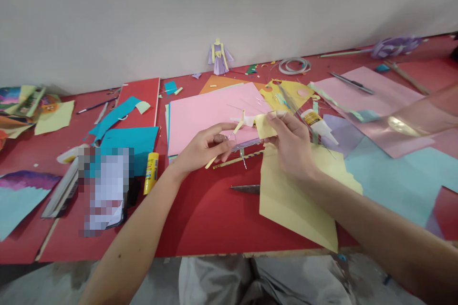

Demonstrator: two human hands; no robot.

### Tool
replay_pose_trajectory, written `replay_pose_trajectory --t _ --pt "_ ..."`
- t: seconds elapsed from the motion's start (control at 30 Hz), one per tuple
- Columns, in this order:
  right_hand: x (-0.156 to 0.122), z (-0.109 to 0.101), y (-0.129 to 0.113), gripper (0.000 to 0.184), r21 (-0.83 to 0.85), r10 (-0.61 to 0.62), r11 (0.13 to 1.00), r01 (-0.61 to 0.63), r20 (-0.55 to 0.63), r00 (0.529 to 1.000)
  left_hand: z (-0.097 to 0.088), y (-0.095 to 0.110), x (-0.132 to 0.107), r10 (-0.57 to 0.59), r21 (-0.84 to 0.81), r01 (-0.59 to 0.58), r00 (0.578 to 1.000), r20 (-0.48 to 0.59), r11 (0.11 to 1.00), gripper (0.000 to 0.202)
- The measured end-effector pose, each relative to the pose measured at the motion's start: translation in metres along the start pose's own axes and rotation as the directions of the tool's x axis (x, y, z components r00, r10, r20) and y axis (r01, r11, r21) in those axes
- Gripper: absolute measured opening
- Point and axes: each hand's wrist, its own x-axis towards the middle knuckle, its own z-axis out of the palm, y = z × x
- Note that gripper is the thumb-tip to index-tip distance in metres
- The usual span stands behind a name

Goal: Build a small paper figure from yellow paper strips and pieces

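Note:
My left hand (pixel 207 147) is closed around a thin yellow paper strip (pixel 239 126), one end sticking up past the fingers and the other poking out below. Between the thumb and fingers of my right hand (pixel 293 140) is a small yellow paper piece (pixel 264 127). The two hands are close together but apart, over the edge of a pink sheet (pixel 211 116). Under my right wrist lies a large yellow sheet (pixel 300 200). A pointed metal blade (pixel 245 189) shows from beneath it; the rest is hidden. A patterned thin stick (pixel 229 161) rests below my fingers.
A paper dress figure (pixel 219 58) leans against the wall. Left stand a yellow glue stick (pixel 150 174), blue paper (pixel 143 140) and a blurred-out phone (pixel 107 195). Right are a white glue bottle (pixel 318 125), light blue paper (pixel 386 176), a pen (pixel 352 82) and coiled tubing (pixel 295 65).

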Motion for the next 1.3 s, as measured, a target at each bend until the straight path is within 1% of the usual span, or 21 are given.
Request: replay_pose_trajectory --t 0.07,0.1,0.2,0.33,0.4,0.43,0.47,0.53,0.6,0.67,0.77,0.87,1.0,1.1,1.17,1.3 --pt "0.000 0.000 0.000 0.018 0.000 -0.024 1.000 0.024 -0.013 1.000 0.000 0.002 -0.001 0.011 -0.015 -0.011 1.000 0.007 1.000 0.045" --pt "0.000 0.000 -0.001 0.018 -0.020 -0.032 0.999 0.032 0.003 0.999 0.000 0.003 -0.002 0.016 -0.019 -0.016 1.000 0.004 1.000 0.044" --pt "-0.003 0.003 -0.002 0.020 -0.166 -0.068 0.982 0.086 0.115 0.991 -0.001 0.004 -0.002 0.016 0.000 -0.016 1.000 -0.012 1.000 0.044" --pt "-0.010 0.005 -0.001 0.024 -0.339 -0.134 0.913 0.225 0.271 0.953 -0.004 0.004 0.000 0.009 0.084 -0.007 1.000 -0.025 0.996 0.041" --pt "-0.013 0.004 0.000 0.027 -0.410 -0.139 0.870 0.273 0.326 0.935 -0.006 0.003 0.000 -0.003 0.130 0.009 0.999 -0.042 0.991 0.039" --pt "-0.014 0.004 0.000 0.029 -0.413 -0.119 0.869 0.273 0.361 0.925 -0.006 0.003 0.000 -0.010 0.148 0.017 0.999 -0.048 0.989 0.037" --pt "-0.015 0.003 0.000 0.031 -0.397 -0.091 0.881 0.256 0.390 0.916 -0.006 0.003 0.000 -0.016 0.162 0.024 0.999 -0.051 0.987 0.036" --pt "-0.015 0.003 -0.001 0.036 -0.314 -0.029 0.931 0.185 0.443 0.896 -0.006 0.004 0.000 -0.026 0.178 0.035 0.998 -0.053 0.983 0.034" --pt "-0.013 0.004 -0.003 0.038 -0.215 0.023 0.973 0.086 0.461 0.887 -0.005 0.006 0.000 -0.026 0.178 0.035 0.998 -0.048 0.983 0.032" --pt "-0.011 0.005 -0.004 0.037 -0.118 0.083 0.992 -0.032 0.458 0.885 -0.004 0.008 0.000 -0.022 0.169 0.029 0.999 -0.039 0.985 0.032" --pt "-0.008 0.006 -0.004 0.036 0.014 0.175 0.979 -0.205 0.466 0.868 -0.004 0.009 -0.001 -0.006 0.154 0.011 0.999 -0.036 0.988 0.032" --pt "-0.006 0.005 -0.005 0.032 0.087 0.221 0.948 -0.306 0.511 0.831 -0.005 0.008 -0.001 0.023 0.150 -0.016 0.999 -0.046 0.989 0.033" --pt "-0.007 0.007 -0.010 0.023 0.101 0.248 0.924 -0.368 0.573 0.781 -0.006 0.007 -0.002 0.061 0.160 -0.052 0.997 -0.052 0.986 0.032" --pt "-0.008 0.008 -0.014 0.022 0.081 0.260 0.923 -0.377 0.590 0.764 -0.006 0.007 -0.002 0.086 0.174 -0.078 0.996 -0.038 0.982 0.032" --pt "-0.008 0.008 -0.014 0.022 0.046 0.271 0.932 -0.359 0.569 0.776 -0.006 0.007 -0.002 0.087 0.190 -0.080 0.996 -0.027 0.978 0.033" --pt "-0.005 0.005 -0.008 0.016 -0.013 0.269 0.954 -0.300 0.483 0.833 -0.005 0.008 -0.004 0.052 0.235 -0.054 0.999 0.011 0.971 0.033"
